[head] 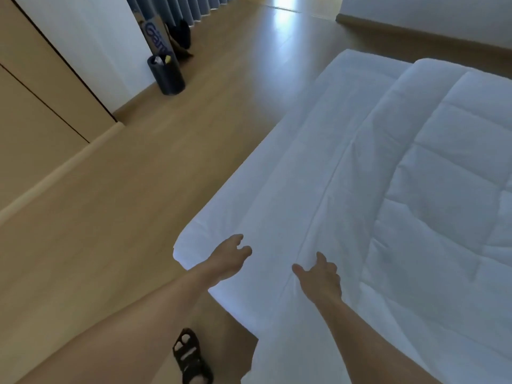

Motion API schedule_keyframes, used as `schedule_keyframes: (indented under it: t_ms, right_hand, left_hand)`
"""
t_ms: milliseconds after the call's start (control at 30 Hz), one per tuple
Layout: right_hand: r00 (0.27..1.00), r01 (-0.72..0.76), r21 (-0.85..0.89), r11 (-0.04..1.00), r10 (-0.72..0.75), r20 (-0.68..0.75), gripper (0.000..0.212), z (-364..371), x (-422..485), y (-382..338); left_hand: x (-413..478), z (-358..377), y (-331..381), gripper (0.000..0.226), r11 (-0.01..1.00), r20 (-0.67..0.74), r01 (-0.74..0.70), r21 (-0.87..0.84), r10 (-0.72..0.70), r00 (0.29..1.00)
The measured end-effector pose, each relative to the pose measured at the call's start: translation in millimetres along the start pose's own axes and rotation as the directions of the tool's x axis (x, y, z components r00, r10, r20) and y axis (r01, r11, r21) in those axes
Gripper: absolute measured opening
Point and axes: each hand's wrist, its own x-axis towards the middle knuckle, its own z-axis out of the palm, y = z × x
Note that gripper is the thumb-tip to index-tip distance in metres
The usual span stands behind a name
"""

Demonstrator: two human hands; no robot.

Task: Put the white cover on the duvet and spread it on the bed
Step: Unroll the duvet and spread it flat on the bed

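Covering step just starting; our left hand (pixel 230 254) and right hand (pixel 321 275) hover over the white cover (pixel 291 189), fingers apart; next, grip its edge.

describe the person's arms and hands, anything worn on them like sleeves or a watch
Both forearms are bare, with no sleeves in view. The left hand and right hand wear no gloves. No watch, bracelet or ring shows, though the picture is too soft to rule out a thin ring.
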Motion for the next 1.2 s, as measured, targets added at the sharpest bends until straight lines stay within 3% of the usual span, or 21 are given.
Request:
schedule_keyframes:
  t_ms: [167,333,467,600,833,967,1033,1133,1200]
  right_hand:
    - [0.958,-0.254,0.058,0.965,0.259,-0.12,0.089,51.3,38.7,-29.2]
    - [0.909,-0.348,0.021,0.937,0.343,-0.235,0.089,73.6,51.9,-34.0]
    - [0.872,-0.377,-0.006,0.926,0.353,-0.338,0.061,82.1,58.4,-28.7]
    - [0.796,-0.429,0.139,0.893,0.446,-0.408,0.035,71.1,69.3,-26.8]
    - [0.704,-0.547,0.24,0.802,0.596,-0.387,0.021,33.8,41.9,-59.8]
    - [0.705,-0.514,0.272,0.814,0.581,-0.406,0.008,20.7,22.3,-114.6]
    - [0.703,-0.494,0.291,0.819,0.574,-0.421,0.011,13.8,16.2,-150.2]
    - [0.684,-0.455,0.341,0.822,0.568,-0.458,0.012,6.3,15.1,-205.4]
    - [0.678,-0.434,0.353,0.829,0.558,-0.479,0.014,9.0,22.7,-244.5]
  left_hand:
    - [71.5,-39.8,-8.6,0.057,0.995,0.162,-0.092,0.028,0.087,0.983]
    - [117.0,-59.8,11.9,0.058,0.967,0.316,-0.207,0.149,0.151,0.937]
    - [149.8,-61.2,50.7,0.058,0.916,0.402,-0.307,0.257,0.187,0.896]
    - [176.8,-60.6,93.9,0.057,0.869,0.458,-0.382,0.316,0.213,0.863]
    - [223.5,-60.4,153.6,0.054,0.764,0.535,-0.479,0.433,0.209,0.818]
    - [248.3,-59.2,185.4,0.055,0.722,0.585,-0.526,0.449,0.207,0.784]
    - [262.5,-57.8,205.6,0.053,0.757,0.613,-0.517,0.399,0.199,0.765]
    - [276.9,-60.7,245.9,0.047,0.909,0.658,-0.368,0.197,0.156,0.737]
    - [289.4,-64.6,268.8,0.051,0.917,0.679,-0.361,0.168,0.158,0.717]
